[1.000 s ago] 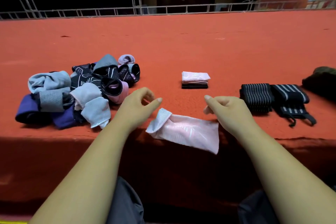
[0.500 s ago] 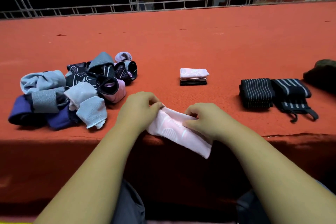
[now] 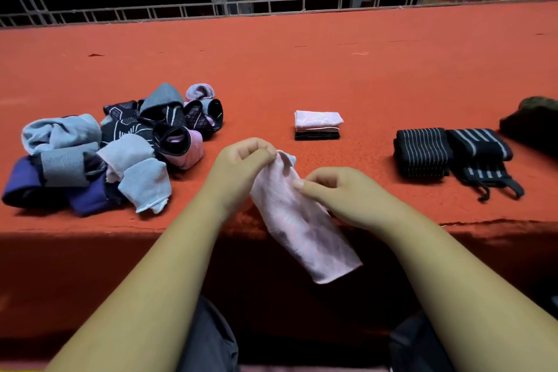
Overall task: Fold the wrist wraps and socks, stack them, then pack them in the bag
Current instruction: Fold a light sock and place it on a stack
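Left hand point(image 3: 241, 166) pinches the upper end of the pink sock point(image 3: 299, 229), fingers curled. Right hand point(image 3: 338, 190) pinches its edge mid-length. The sock hangs off the red ledge point(image 3: 302, 69) toward 5 o'clock. For a clean fold: pull taut, lay flat, match ends, crease once. Folded stack point(image 3: 317, 125) at 12 o'clock, unfolded pile point(image 3: 114, 145) at 9, wrist wraps point(image 3: 422, 151) at 2.

A single wide-angle camera worn on the person's head looks forward and down over the red tabletop point(image 3: 332, 69), near enough that both bare forearms fill the lower frame. The left hand point(image 3: 241, 166), right hand point(image 3: 341, 193) and the pink sock point(image 3: 302, 235) they pinch sit at centre, while the wide lens bows the metal railing point(image 3: 302, 4) at the tabletop's far side along the top edge.
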The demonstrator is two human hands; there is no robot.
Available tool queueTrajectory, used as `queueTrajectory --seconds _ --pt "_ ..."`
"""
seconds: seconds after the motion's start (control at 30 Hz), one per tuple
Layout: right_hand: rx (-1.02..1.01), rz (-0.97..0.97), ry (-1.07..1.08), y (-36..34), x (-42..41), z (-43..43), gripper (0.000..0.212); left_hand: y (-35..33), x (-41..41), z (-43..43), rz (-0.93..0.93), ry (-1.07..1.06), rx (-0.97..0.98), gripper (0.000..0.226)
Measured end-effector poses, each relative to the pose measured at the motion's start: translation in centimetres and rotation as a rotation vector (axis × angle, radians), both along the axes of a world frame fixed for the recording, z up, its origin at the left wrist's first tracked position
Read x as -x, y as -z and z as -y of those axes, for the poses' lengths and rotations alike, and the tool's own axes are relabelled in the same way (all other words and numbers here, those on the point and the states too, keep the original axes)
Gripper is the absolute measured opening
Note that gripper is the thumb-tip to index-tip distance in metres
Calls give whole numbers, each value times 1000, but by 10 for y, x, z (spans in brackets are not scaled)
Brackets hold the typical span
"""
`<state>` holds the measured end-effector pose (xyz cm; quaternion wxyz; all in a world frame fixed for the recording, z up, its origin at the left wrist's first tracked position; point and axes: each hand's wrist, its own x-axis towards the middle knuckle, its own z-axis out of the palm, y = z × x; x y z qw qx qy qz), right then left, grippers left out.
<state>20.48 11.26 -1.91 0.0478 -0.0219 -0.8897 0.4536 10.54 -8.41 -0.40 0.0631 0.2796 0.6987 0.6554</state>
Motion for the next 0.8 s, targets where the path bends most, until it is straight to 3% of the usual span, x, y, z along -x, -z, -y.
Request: queueTrajectory --seconds 0.17,0.23,0.37,0.47,0.6,0.7,0.8 --pt "2 -163 94 9 9 10 14 -1 -4 0 -267 -66 222 6" --pt "-23 -196 110 10 11 9 10 2 0 1 -428 -79 287 18" --pt "-45 -198 106 9 11 9 7 6 6 -1 -605 -166 337 4" --pt "-35 -178 80 8 10 10 6 14 13 -3 -417 -333 284 18" --pt "32 -187 51 5 11 14 9 10 15 -8 96 -405 -56 28" --pt "18 -187 51 6 12 14 11 8 8 -9 27 -184 -11 26" --pt "45 -196 38 10 12 10 29 9 3 -11 -6 -31 -3 21"
